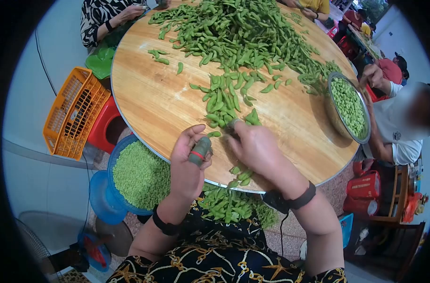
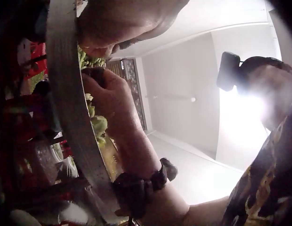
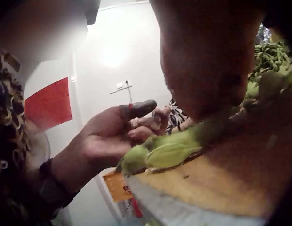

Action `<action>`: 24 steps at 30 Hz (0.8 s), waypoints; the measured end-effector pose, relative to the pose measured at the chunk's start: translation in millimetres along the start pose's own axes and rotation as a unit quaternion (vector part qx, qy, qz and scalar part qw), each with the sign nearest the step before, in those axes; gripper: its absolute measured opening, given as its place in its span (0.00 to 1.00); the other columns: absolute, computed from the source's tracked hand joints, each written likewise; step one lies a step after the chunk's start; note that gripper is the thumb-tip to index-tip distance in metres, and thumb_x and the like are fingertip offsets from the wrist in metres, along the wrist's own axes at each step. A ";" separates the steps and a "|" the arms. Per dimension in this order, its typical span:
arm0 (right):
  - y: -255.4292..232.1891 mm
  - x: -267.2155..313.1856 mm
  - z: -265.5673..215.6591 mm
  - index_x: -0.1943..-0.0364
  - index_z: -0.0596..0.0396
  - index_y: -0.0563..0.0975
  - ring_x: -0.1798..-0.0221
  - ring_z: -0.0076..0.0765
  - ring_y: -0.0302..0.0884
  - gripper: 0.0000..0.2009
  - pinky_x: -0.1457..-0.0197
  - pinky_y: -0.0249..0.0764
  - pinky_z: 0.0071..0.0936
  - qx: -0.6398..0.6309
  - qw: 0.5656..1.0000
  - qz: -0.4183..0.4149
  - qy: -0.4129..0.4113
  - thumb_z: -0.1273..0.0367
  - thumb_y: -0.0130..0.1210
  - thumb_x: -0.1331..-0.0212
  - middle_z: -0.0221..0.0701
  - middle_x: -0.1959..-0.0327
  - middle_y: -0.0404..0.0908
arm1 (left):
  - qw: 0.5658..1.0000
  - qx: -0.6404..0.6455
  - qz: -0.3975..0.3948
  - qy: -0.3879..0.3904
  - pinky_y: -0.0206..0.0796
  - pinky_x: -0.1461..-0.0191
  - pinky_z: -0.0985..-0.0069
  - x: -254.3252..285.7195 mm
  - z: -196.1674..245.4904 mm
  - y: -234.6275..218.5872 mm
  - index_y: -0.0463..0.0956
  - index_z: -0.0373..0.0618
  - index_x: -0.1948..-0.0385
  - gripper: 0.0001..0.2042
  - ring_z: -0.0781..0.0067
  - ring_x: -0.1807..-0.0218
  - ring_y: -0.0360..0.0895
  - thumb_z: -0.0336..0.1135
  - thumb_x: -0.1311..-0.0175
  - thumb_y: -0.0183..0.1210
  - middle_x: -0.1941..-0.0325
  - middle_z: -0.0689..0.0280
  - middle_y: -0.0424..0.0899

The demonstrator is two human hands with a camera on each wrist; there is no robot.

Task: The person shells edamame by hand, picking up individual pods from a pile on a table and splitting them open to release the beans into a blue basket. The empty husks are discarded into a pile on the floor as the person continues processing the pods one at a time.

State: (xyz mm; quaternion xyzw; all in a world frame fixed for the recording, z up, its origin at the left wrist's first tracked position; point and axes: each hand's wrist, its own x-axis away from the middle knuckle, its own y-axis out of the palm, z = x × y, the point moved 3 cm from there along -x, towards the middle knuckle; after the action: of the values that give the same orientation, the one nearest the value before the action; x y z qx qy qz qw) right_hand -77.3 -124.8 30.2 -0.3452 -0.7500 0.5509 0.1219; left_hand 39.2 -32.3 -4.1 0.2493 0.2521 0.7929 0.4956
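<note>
- Centrally, head view: left hand loosely open near green pods on worktop; right hand at them, grip unclear.
- Left wrist view: right hand beside pods.
- Right wrist view: pods at worktop's rim.

Pods on table, bowl at right, tub and crate left

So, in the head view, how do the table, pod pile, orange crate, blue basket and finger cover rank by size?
Largest to smallest:
Table
Pod pile
Orange crate and blue basket: too alike to rank
Finger cover
</note>
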 end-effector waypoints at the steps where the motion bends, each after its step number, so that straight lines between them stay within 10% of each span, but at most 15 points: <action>1: 3.0 -1.2 -0.7 0.74 0.57 0.69 0.80 0.48 0.75 0.05 0.78 0.70 0.40 -0.001 1.000 0.000 0.002 0.71 0.50 0.51 0.41 0.86 0.73 | 1.000 -0.001 0.000 -0.001 0.54 0.75 0.90 -1.5 -0.8 0.3 0.63 0.40 0.51 0.13 0.86 0.74 0.63 0.26 0.38 0.47 0.69 0.70 0.68; 7: 18.6 -6.5 -6.1 0.75 0.57 0.70 0.80 0.49 0.74 0.05 0.78 0.70 0.41 0.011 0.999 0.002 -0.048 0.70 0.50 0.51 0.41 0.86 0.73 | 0.999 -0.006 0.005 0.036 0.56 0.74 0.90 -4.0 2.5 -2.7 0.63 0.40 0.52 0.13 0.86 0.74 0.63 0.26 0.38 0.48 0.69 0.70 0.67; 13: -2.2 -2.2 12.5 0.75 0.57 0.71 0.75 0.54 0.74 0.08 0.71 0.71 0.45 -0.128 0.989 0.018 0.076 0.67 0.54 0.50 0.45 0.81 0.75 | 0.996 0.011 0.075 0.052 0.55 0.73 0.90 -6.8 14.8 -13.1 0.64 0.41 0.52 0.12 0.86 0.74 0.63 0.27 0.37 0.48 0.68 0.70 0.68; 24: 13.0 -26.4 -25.2 0.73 0.57 0.70 0.82 0.42 0.76 0.05 0.81 0.71 0.36 0.095 0.986 -0.042 -0.132 0.70 0.50 0.53 0.36 0.86 0.75 | 0.989 -0.028 0.092 0.115 0.54 0.76 0.88 -5.7 34.2 -31.8 0.65 0.40 0.53 0.12 0.85 0.75 0.63 0.27 0.37 0.48 0.68 0.69 0.69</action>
State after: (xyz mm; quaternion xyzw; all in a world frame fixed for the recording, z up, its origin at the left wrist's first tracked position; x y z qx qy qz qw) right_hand -38.8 -121.4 32.7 -0.2246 -0.7178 0.6545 0.0772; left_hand 84.4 -20.2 0.1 0.1646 0.2609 0.8651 0.3956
